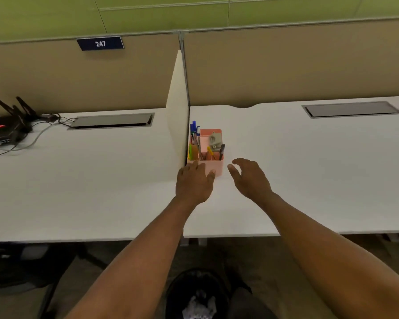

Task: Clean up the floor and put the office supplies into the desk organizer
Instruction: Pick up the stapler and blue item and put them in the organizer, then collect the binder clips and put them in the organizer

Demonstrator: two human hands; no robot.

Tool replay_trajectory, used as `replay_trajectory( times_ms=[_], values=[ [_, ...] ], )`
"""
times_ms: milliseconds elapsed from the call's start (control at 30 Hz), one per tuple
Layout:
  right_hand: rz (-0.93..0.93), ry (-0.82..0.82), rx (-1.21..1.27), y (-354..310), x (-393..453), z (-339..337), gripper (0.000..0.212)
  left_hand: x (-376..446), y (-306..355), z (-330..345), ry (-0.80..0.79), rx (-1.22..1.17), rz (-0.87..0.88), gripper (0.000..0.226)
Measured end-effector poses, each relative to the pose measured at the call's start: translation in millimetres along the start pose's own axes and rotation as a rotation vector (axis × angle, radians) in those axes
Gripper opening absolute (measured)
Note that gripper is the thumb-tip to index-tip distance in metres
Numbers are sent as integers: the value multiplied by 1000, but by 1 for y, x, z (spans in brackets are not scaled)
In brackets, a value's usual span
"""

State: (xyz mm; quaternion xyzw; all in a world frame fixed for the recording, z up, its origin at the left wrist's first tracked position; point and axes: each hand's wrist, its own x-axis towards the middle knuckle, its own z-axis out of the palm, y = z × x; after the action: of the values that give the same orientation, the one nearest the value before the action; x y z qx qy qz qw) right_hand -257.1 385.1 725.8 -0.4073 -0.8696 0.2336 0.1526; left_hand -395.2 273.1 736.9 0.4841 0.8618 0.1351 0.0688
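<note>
- Nearest, below the worktop's front edge, a black waste bin [197,293] stands on the floor with crumpled pale paper inside; the floor around it shows no loose supplies that I can make out.
- The left hand [194,183] reaches over the worktop [309,180] with straight, relaxed fingers; their tips touch or nearly touch the organizer's near left corner, and it holds nothing.
- The right hand [247,178] hovers just right of the organizer, fingers loosely curved and spread, thumb apart, empty and not touching it.
- The desk organizer [211,165], a pink plastic box with compartments, sits mid-depth on the worktop, hard against the divider panel [176,111] on its left.
- It holds upright pens [194,128], a yellow marker and a grey metal item, possibly a clip or sharpener.
- It probably handles as light, stiff and smooth-walled, so top-heavy with tall pens; a two-sided hold low on the outer walls looks safest, kept level so nothing tips out.
- Far left, a black router [7,125] with cables rests on the neighbouring worktop.
</note>
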Motion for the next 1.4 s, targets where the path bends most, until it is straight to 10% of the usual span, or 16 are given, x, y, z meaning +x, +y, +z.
replay_trajectory(
  times_ms=[1400],
  values=[
    [551, -65, -68, 104, -605, -3, 59, -487, 92, 161, -442, -23, 290, 58]
  ],
)
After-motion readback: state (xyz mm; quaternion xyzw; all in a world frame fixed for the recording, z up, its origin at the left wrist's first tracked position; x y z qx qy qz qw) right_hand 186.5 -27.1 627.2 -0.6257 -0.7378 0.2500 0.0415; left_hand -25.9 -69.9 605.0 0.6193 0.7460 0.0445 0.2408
